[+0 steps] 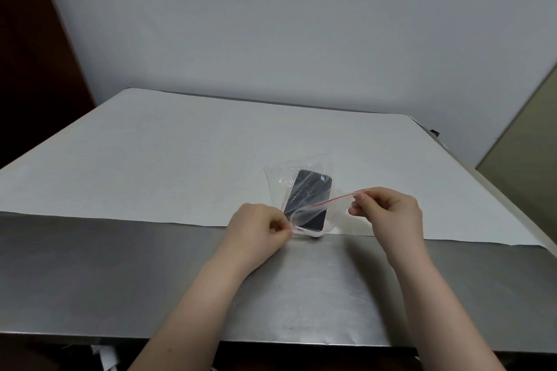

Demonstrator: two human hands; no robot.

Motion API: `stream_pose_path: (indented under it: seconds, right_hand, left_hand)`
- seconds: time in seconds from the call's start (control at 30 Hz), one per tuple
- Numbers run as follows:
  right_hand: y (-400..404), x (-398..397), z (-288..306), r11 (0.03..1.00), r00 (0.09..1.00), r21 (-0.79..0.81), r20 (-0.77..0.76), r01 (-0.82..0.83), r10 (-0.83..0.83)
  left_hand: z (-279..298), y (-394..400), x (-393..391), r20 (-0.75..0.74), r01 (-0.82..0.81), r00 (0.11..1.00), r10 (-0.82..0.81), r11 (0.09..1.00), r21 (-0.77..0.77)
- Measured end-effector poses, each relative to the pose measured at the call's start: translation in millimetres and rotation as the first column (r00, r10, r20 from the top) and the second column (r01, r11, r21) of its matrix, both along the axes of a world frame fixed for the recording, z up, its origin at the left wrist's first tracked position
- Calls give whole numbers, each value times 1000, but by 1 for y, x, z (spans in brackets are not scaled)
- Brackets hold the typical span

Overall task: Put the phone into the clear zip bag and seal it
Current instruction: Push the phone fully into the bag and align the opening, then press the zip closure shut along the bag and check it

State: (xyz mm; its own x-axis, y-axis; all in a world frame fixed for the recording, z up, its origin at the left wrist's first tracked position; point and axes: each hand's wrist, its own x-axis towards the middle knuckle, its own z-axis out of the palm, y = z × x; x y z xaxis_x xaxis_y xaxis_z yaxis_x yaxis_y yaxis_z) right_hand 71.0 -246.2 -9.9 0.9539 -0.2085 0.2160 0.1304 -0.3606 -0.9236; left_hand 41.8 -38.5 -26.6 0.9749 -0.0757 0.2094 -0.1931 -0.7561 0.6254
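Pinched at both ends, the red zip strip (331,199) of the clear zip bag (280,181) is held taut between the left hand (259,227) and right hand (388,211). Beyond the strip, the phone (309,200) is seen inside the bag, its long axis crossing the strip. Sealing appears unfinished.

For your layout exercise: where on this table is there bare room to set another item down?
Bare: the white paper left of and behind the bag, and the metal strip left of the left hand. Crowded: around the phone and the right hand.
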Motion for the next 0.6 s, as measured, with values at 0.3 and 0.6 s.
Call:
stream_pose_path:
  seconds: [0.3,0.6]
  right_hand:
    - [7,0,-3,995,998,-74,-26,-67,65]
    - [22,-16,32,992,966,126,255,13,-45]
  left_hand:
    - [7,23,2,196,-214,928,316,884,-415]
    - [43,9,-1,366,-39,865,344,772,-634]
